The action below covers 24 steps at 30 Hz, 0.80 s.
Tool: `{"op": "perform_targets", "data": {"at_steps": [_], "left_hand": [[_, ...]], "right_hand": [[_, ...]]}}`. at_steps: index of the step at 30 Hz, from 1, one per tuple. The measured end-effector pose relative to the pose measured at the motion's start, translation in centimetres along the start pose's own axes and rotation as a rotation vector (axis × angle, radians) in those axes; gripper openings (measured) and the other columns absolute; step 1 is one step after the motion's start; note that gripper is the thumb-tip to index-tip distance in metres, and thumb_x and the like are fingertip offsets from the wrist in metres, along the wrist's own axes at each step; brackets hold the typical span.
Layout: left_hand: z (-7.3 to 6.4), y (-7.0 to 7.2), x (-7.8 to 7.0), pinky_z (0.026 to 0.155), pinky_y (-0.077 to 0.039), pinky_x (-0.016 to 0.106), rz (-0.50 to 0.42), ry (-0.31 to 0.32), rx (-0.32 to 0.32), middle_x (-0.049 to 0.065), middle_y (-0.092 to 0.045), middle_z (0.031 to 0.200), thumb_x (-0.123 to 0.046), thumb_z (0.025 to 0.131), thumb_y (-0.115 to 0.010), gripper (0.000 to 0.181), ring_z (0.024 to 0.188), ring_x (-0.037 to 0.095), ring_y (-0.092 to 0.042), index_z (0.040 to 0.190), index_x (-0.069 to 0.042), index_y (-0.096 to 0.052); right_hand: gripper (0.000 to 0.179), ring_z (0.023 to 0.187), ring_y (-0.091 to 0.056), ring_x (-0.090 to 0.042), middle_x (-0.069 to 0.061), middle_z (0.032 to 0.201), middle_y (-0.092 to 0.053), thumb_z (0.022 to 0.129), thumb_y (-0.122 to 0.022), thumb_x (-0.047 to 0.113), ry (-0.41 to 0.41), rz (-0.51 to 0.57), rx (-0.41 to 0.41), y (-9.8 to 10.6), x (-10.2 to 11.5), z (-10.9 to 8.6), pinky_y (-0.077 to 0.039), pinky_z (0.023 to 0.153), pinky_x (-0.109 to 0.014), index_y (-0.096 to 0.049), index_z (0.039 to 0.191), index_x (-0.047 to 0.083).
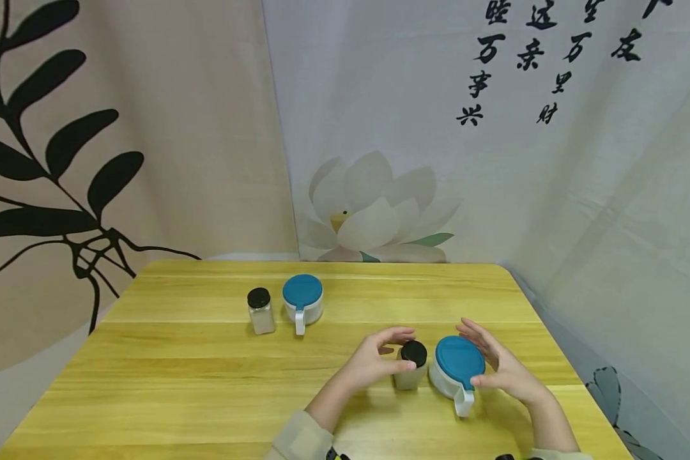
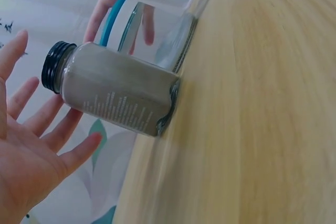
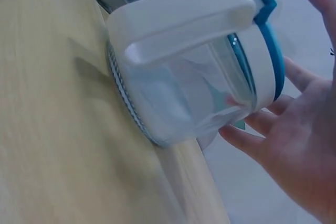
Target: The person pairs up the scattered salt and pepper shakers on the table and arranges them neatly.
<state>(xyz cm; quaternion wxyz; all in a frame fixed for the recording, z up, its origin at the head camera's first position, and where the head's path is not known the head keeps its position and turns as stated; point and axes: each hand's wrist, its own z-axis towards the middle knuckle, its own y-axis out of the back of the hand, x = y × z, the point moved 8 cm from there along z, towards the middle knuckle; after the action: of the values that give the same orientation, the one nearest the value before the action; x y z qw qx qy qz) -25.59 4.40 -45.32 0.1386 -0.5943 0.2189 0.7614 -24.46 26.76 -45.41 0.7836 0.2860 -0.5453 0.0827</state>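
A square-bodied jar with a black screw cap and a greyish-beige body stands upright on the table. My left hand is around its left side, fingers spread behind the cap and thumb in front; in the left wrist view the palm is off the jar. Just right of it stands a clear glass jar with a blue lid and a white handle pointing towards me. My right hand curves loosely about the lid's right side, fingers spread; whether the fingertips touch it I cannot tell.
Farther back on the wooden table stand another black-capped jar and another blue-lidded jar with a white handle, side by side. Behind the table hang a plant-print cloth and a lotus-print cloth.
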Motion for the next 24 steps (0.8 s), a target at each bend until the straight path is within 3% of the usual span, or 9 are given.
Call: {"op": "perform_targets", "data": {"at_steps": [7,14,20,24], "left_hand": [[-0.4,0.5,-0.9,0.099,-0.036,0.052,0.005,-0.033,0.006,-0.002,-0.059,0.129,-0.018,0.085,-0.074,0.053,0.120,0.022,-0.051,0.134,-0.020,-0.054],[-0.7,1.2,-1.3,0.099,-0.037,0.051,0.058,-0.066,-0.008,-0.002,-0.057,0.131,-0.022,0.084,-0.075,0.056,0.120,0.016,-0.050,0.136,-0.023,-0.053],[-1.0,1.7,-1.4,0.100,-0.035,0.053,0.064,-0.061,-0.011,-0.005,-0.057,0.132,-0.021,0.085,-0.075,0.057,0.121,0.015,-0.049,0.136,-0.025,-0.052],[-1.2,2.1,-1.6,0.101,-0.034,0.054,0.068,-0.057,-0.020,-0.008,-0.056,0.131,-0.019,0.085,-0.075,0.057,0.121,0.015,-0.048,0.136,-0.026,-0.052]], "right_hand": [[0.092,0.136,-0.033,-0.017,-0.016,0.151,-0.030,0.080,-0.071,-0.001,0.013,-0.022,-0.033,0.3,0.7,0.3,-0.026,0.102,-0.015,-0.016,0.153,0.006],[0.093,0.137,-0.031,-0.012,-0.017,0.152,-0.030,0.078,-0.070,-0.007,0.032,-0.047,-0.045,0.4,1.6,0.7,-0.025,0.104,-0.015,-0.017,0.152,0.005],[0.093,0.137,-0.030,-0.011,-0.025,0.150,-0.027,0.077,-0.070,-0.009,0.045,-0.084,-0.064,0.4,2.6,1.2,-0.024,0.105,-0.015,-0.018,0.152,0.007],[0.094,0.136,-0.030,-0.011,-0.024,0.150,-0.028,0.076,-0.071,-0.008,0.048,-0.113,-0.069,0.0,3.2,1.6,-0.024,0.104,-0.015,-0.019,0.152,0.008]]}}
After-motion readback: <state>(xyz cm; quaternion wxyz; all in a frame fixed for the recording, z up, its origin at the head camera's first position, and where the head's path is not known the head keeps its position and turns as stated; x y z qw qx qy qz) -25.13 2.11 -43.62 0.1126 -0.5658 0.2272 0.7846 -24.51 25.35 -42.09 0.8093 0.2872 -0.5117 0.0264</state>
